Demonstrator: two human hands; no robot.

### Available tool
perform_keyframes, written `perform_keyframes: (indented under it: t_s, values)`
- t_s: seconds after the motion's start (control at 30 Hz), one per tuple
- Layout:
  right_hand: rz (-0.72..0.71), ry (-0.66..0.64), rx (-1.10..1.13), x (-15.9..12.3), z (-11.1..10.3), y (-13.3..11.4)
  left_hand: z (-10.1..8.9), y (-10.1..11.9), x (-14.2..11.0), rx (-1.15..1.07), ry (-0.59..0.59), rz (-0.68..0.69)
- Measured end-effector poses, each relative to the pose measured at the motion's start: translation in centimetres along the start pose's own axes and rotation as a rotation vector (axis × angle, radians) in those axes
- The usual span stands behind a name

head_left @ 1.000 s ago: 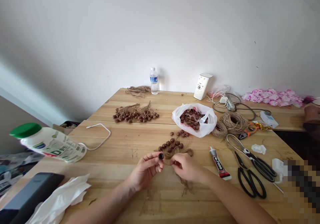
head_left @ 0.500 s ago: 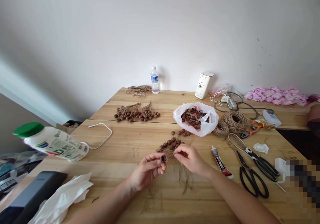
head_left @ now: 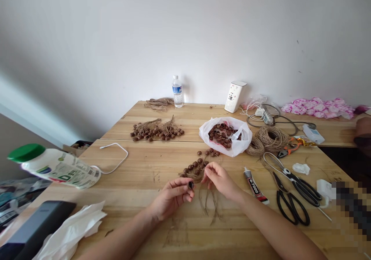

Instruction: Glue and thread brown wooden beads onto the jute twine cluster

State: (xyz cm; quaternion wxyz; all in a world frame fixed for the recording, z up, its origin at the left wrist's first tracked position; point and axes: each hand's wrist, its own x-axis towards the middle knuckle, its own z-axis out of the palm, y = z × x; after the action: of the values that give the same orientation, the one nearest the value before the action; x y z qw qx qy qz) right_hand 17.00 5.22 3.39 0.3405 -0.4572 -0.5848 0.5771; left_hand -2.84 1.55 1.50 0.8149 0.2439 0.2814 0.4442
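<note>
My left hand (head_left: 172, 197) pinches a small dark brown nut (head_left: 190, 184) between thumb and fingers, low over the wooden table (head_left: 139, 167). Just to its right, my right hand (head_left: 220, 180) pinches strands of jute twine (head_left: 209, 202) that hang down onto the table. A loose cluster of brown nuts (head_left: 197, 165) lies right behind both hands. Farther back, a white plastic bag (head_left: 232, 146) holds several more nuts.
Glue tube (head_left: 252, 186), black scissors (head_left: 291, 198) and twine coils (head_left: 268, 140) lie right. Nut-and-twine bundles (head_left: 156, 131), a water bottle (head_left: 177, 91) and a white device (head_left: 234, 96) sit behind. A green-capped bottle (head_left: 56, 167), white cable (head_left: 116, 157), tissue (head_left: 72, 229) and dark case (head_left: 34, 225) lie left.
My right hand has drawn up and away from the left hand, pulling the twine strands out so they hang down. The left hand kept hold of the nut.
</note>
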Motion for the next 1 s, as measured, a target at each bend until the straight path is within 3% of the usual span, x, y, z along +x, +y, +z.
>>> perform_keyframes:
  t_s: [0.17, 0.3, 0.5, 1.0]
  values:
    - [-0.008, 0.002, 0.062, 0.0, 0.1, -0.1, 0.1, -0.1, 0.1, 0.013, 0.036, -0.005]
    - [-0.099, -0.086, -0.151, -0.3, 0.3, -0.5, 0.0, -0.1, 0.2, 0.028, 0.066, -0.017]
    - [-0.288, -0.092, -0.384, -0.8, 0.5, -0.8, -0.1, -0.3, 0.3, 0.065, 0.062, -0.025]
    - [-0.347, -0.029, -0.477, -1.3, 1.0, -0.9, 0.4, -0.4, -0.1, 0.133, 0.081, -0.033]
